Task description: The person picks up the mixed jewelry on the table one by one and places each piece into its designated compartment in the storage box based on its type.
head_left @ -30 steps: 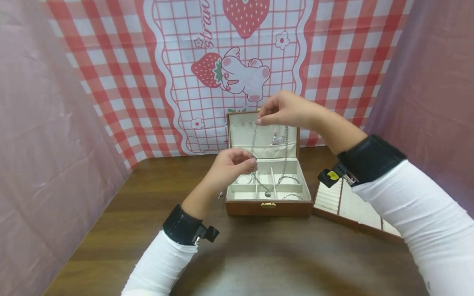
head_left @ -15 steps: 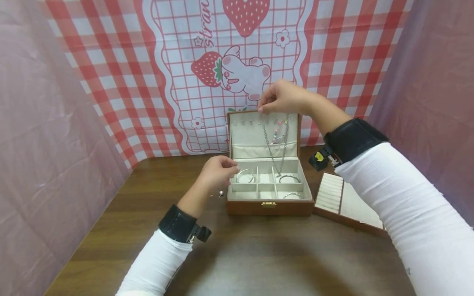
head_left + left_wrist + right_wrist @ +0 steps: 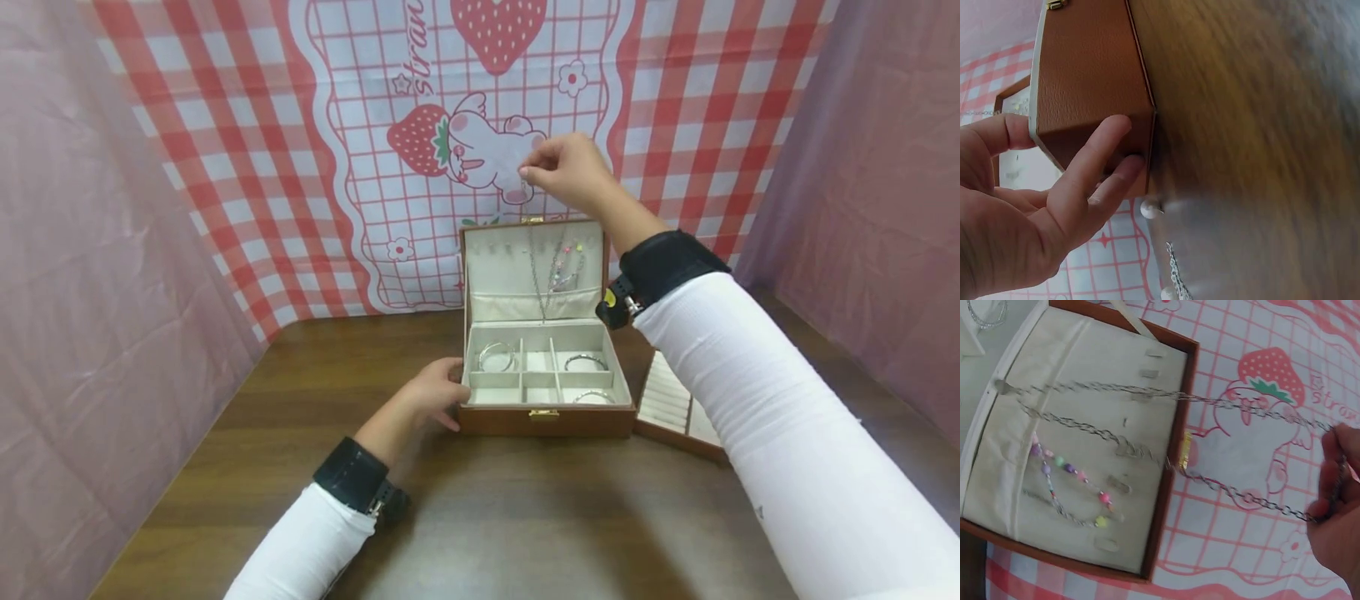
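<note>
My right hand [image 3: 573, 171] pinches a silver chain necklace [image 3: 1235, 403], raised above the lid of the brown jewelry box [image 3: 543, 423]. The chain hangs in a long loop in front of the upright lid, its small pendant [image 3: 1002, 386] at the low end. My left hand [image 3: 431, 390] grips the box's front left corner, one digit at the rim and other fingers on the outer wall. A beaded necklace [image 3: 1069, 467] hangs on the cream lid lining, among small hooks. Silver bangles [image 3: 497, 357] lie in the box's compartments.
A brown tray [image 3: 663, 396] with ring rolls stands right of the box, partly behind my right sleeve. Pearl earrings [image 3: 1150, 208] and a thin silver chain [image 3: 1175, 272] lie on the wooden table by the box's left side. A checked strawberry cloth [image 3: 247, 167] hangs behind.
My right hand has risen and lifted the chain necklace higher before the lid. My left hand has let go of the chain and moved down and left to the box's corner.
</note>
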Available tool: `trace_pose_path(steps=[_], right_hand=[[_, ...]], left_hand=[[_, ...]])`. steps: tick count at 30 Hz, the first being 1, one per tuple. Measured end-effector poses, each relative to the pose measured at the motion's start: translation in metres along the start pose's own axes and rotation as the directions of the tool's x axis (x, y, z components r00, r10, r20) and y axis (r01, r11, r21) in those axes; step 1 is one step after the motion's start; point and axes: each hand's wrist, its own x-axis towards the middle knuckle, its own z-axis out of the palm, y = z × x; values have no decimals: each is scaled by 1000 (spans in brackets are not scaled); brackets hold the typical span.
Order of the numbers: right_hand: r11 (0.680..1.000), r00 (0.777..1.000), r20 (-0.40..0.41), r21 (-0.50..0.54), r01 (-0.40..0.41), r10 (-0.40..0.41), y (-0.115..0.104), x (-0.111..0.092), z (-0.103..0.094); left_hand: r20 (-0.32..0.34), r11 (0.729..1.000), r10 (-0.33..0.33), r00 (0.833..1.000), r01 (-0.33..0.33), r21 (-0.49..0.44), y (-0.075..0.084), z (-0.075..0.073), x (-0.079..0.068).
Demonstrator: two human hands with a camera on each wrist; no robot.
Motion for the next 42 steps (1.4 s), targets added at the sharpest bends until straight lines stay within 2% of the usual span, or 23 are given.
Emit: trace_pose_path(steps=[4,7,20,31,35,42], right_hand=[[1000,991,-134,0,9,-9,7,9,12],[1000,985,-172,24,-2,6,16,13,23],[1000,993,-116,18,-21,23,55,5,55],[999,999,-43,-28,-21,20,64,1,74],[998,999,-42,-55,-28,25,65,-2,80],[988,999,-25,-153,-35,31,72,-5,83]], left_hand=[[-16,1000,24,1000,-24,10,-2,4,0],[-25,999,30,999,-30,11,-3,5,-1],[-34,999,49,998,-49,10,-2,6,-2],[-27,999,51,998,-52,-12,-4,5,-1],[-21,999,50,999,-50,-18,-4,5,-2],[-26,999,46,999,-47,-18,-4,5,-3]])
